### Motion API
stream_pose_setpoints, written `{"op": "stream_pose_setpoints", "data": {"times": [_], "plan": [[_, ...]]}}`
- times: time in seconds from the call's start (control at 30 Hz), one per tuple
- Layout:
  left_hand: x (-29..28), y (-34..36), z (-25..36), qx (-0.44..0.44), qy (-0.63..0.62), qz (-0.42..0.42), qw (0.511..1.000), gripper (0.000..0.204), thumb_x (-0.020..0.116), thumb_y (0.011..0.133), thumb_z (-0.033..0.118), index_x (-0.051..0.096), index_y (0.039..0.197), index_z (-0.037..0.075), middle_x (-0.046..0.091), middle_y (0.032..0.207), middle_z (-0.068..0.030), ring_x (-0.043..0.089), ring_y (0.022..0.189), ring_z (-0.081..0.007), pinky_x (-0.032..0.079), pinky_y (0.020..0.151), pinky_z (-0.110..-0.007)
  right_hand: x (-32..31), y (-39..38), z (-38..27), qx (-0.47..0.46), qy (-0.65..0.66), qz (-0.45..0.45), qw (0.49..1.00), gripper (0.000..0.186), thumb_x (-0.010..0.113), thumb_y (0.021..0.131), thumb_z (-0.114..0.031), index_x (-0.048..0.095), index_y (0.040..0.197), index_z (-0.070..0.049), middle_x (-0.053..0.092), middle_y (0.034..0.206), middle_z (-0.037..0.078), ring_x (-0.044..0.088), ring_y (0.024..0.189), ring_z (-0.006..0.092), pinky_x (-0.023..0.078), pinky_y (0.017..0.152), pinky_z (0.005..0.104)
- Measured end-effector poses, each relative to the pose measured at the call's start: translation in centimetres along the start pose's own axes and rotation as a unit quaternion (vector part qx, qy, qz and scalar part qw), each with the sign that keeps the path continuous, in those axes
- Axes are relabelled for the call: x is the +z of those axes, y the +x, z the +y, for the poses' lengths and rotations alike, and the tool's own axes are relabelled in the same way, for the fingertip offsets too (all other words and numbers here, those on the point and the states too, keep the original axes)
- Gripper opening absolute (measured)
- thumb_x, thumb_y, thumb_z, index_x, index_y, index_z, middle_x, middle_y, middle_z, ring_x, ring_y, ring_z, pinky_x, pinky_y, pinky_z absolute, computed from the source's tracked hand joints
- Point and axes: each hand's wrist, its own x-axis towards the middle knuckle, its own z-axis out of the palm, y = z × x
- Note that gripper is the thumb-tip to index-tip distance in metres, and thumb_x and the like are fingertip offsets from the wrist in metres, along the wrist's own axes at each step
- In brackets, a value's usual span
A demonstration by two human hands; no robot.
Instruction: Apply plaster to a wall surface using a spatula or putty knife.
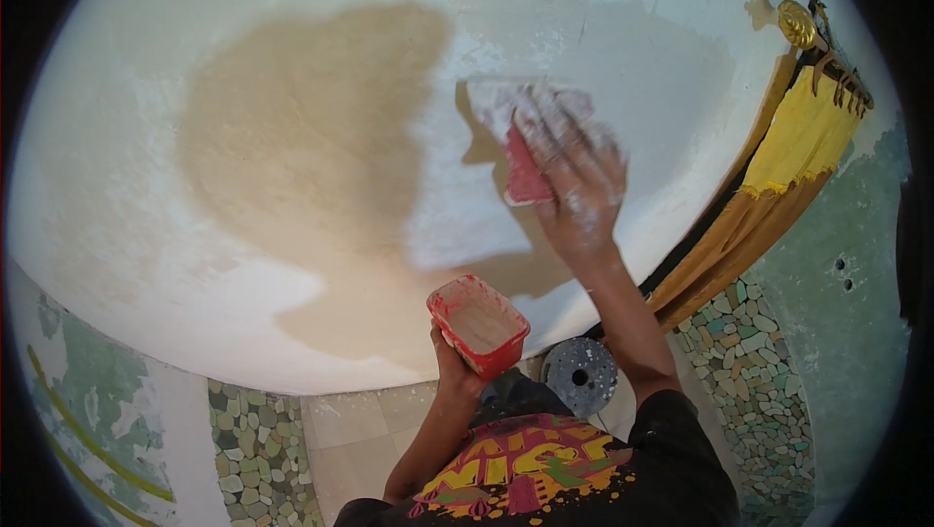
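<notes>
In front of me is a pale wall (360, 332) with patchy whitish and grey coating. My right hand (584, 177), dusted with white and slightly blurred, presses a putty knife against it. The putty knife (526, 169) shows a red lower part and a wide edge smeared white, with my fingers spread over its back. Lower down, my left hand (453, 363) is wrapped round the side of a red plastic tub (498, 360). Beige-white putty (479, 321) lies inside the tub, and its rim is smeared with it.
Yellow cloth (793, 133) and brown drapery (715, 254) hang at the right beside a gold ornament (797, 24). A speckled grey round object with a central hole (580, 377) stands by my right arm. Below are floor tiles (355, 427) and pebble strips (261, 449).
</notes>
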Motion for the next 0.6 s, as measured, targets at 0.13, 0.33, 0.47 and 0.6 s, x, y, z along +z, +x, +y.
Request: {"op": "stream_pose_setpoints", "data": {"times": [0.13, 0.33, 0.47, 0.6], "plan": [[-0.8, -0.5, 0.4, -0.022, -0.029, -0.014, 0.999, 0.063, 0.041, 0.1, 0.057, 0.049, 0.145, 0.013, 0.059, 0.139, -0.0124, 0.057, 0.128, -0.034, 0.046, 0.108, -0.057, -1.4, 5.9, 1.8, -0.041, -0.008, 0.048, 0.998, 0.056, 0.067, 0.08, -0.007, 0.067, 0.135, -0.018, 0.061, 0.141, 0.009, 0.056, 0.131, 0.0309, 0.039, 0.108, 0.0445], [-1.4, -0.4, 0.1, -0.028, -0.037, -0.025, 0.999, 0.06, 0.051, 0.099, 0.054, 0.051, 0.143, 0.013, 0.062, 0.136, -0.0119, 0.06, 0.124, -0.034, 0.048, 0.106, -0.056, 3.6, 3.0, 1.7, -0.052, 0.009, -0.036, 0.998, 0.071, 0.071, 0.072, -0.006, 0.061, 0.14, -0.022, 0.061, 0.14, 0.008, 0.053, 0.133, 0.0306, 0.038, 0.109, 0.0492], [-1.5, -0.4, -0.1, -0.007, -0.014, -0.012, 1.0, 0.059, 0.051, 0.099, 0.053, 0.051, 0.143, 0.012, 0.062, 0.135, -0.0119, 0.059, 0.125, -0.0337, 0.048, 0.106, -0.056, 3.1, -3.3, -1.9, -0.003, 0.012, -0.118, 0.993, 0.07, 0.073, 0.071, -0.008, 0.061, 0.139, -0.02, 0.06, 0.139, 0.008, 0.051, 0.134, 0.0297, 0.039, 0.108, 0.0514], [-1.4, -0.4, -0.2, -0.018, -0.023, -0.016, 0.999, 0.059, 0.05, 0.1, 0.052, 0.051, 0.143, 0.012, 0.062, 0.135, -0.012, 0.059, 0.125, -0.0332, 0.048, 0.106, -0.055, -1.4, 0.0, -2.8, 0.025, 0.023, -0.057, 0.998, 0.063, 0.069, 0.073, -0.003, 0.065, 0.135, -0.014, 0.065, 0.133, 0.012, 0.057, 0.128, 0.0328, 0.041, 0.106, 0.0505]]}}
